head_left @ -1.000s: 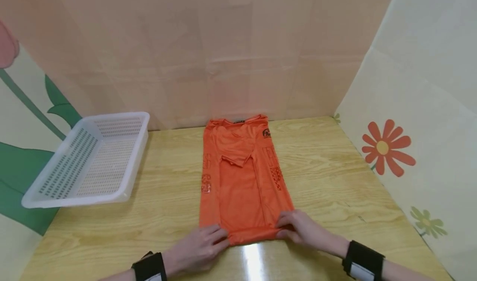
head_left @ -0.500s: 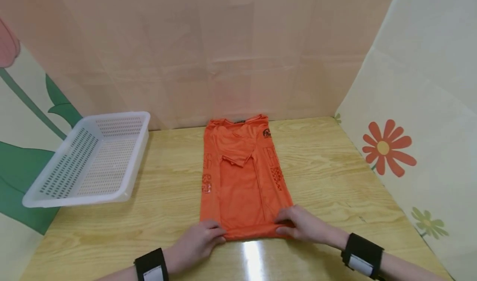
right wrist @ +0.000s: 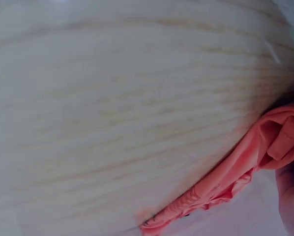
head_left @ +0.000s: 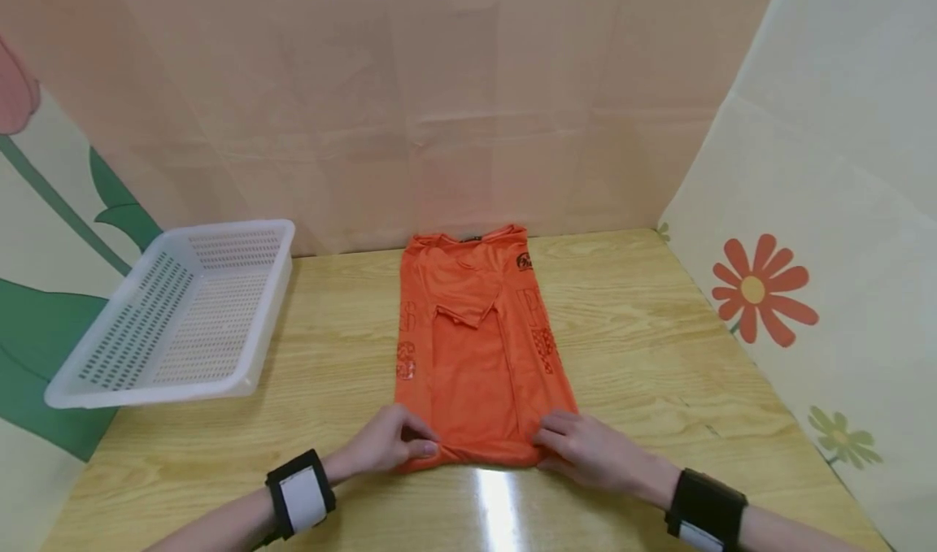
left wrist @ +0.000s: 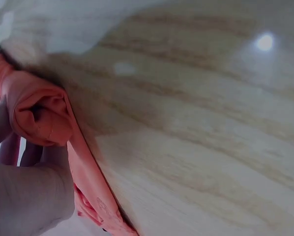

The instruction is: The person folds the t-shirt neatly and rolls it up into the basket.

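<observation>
Cannot read tiny black logo [head_left: 525, 262] on orange shirt [head_left: 472, 373], head view. Cannot see all fingers of left hand [head_left: 384, 442] or right hand [head_left: 596, 452] there. Lose part of each hand past side edge of its wrist view. Find shirt lettering [right wrist: 189, 199] blurred in right wrist view. Miss near side of bench [head_left: 329, 373], below head view, and rest of pink flower [head_left: 15, 93], past left edge.

The shirt [head_left: 472, 381] is orange, the basket [head_left: 208, 324] white, the table [head_left: 629, 332] yellowish wood grain.
</observation>
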`<action>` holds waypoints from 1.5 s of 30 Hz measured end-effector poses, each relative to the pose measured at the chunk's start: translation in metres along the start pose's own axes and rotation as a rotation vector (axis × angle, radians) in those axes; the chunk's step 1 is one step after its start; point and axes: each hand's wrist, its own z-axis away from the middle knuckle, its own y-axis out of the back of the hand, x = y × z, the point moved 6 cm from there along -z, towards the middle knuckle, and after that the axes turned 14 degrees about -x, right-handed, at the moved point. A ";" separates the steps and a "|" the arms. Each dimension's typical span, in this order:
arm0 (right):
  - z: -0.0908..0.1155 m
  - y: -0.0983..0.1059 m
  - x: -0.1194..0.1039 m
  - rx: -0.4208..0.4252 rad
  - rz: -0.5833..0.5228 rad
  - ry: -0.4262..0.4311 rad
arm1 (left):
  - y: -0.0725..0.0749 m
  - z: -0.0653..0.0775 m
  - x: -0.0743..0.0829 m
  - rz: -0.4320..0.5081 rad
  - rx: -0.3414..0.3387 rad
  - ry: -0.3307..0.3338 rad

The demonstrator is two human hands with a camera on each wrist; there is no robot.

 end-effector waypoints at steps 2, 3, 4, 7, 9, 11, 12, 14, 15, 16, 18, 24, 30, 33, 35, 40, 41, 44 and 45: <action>0.000 -0.001 0.005 -0.016 -0.106 -0.018 | 0.001 0.000 0.001 0.003 -0.007 0.012; 0.000 -0.001 0.009 -0.036 -0.179 -0.044 | 0.001 0.000 0.002 -0.004 -0.010 0.018; -0.001 -0.002 0.013 -0.052 -0.249 -0.070 | 0.000 0.000 0.003 -0.030 -0.012 0.017; -0.004 -0.001 0.026 -0.105 -0.435 -0.142 | -0.007 0.003 0.014 -0.234 -0.004 -0.040; -0.008 -0.001 0.033 -0.152 -0.529 -0.168 | -0.014 0.007 0.024 -0.446 0.017 -0.129; -0.011 -0.001 0.039 -0.202 -0.619 -0.178 | -0.022 0.013 0.034 -0.676 0.068 -0.240; -0.013 -0.001 0.041 -0.230 -0.663 -0.188 | -0.026 0.016 0.037 -0.775 0.094 -0.289; -0.016 -0.003 0.046 -0.289 -0.743 -0.216 | -0.033 0.020 0.041 -0.938 0.139 -0.373; -0.017 -0.003 0.048 -0.310 -0.768 -0.231 | -0.036 0.022 0.041 -1.000 0.157 -0.400; -0.018 -0.004 0.050 -0.328 -0.786 -0.241 | -0.039 0.022 0.041 -1.048 0.169 -0.413; -0.019 -0.005 0.053 -0.350 -0.797 -0.256 | -0.042 0.023 0.038 -1.080 0.177 -0.422; -0.021 -0.006 0.055 -0.356 -0.751 -0.276 | -0.033 0.019 0.028 -0.793 0.174 -0.355; -0.021 0.000 0.050 -0.312 -0.662 -0.197 | -0.014 0.008 0.010 -0.288 0.116 -0.187; -0.018 0.002 0.046 -0.283 -0.592 -0.137 | -0.007 0.003 0.003 -0.116 0.101 -0.127; -0.016 0.002 0.044 -0.265 -0.544 -0.111 | -0.003 0.002 0.001 -0.067 0.090 -0.117; -0.011 0.001 0.032 -0.209 -0.357 -0.074 | 0.003 -0.003 0.000 0.028 0.014 -0.075; -0.010 0.001 0.028 -0.188 -0.277 -0.052 | 0.004 -0.003 -0.001 0.055 -0.005 -0.060; -0.010 0.000 0.015 -0.099 -0.031 0.035 | 0.006 -0.005 -0.003 0.133 -0.051 -0.023; -0.010 0.000 0.011 -0.074 0.030 0.057 | 0.007 -0.006 -0.005 0.158 -0.062 -0.008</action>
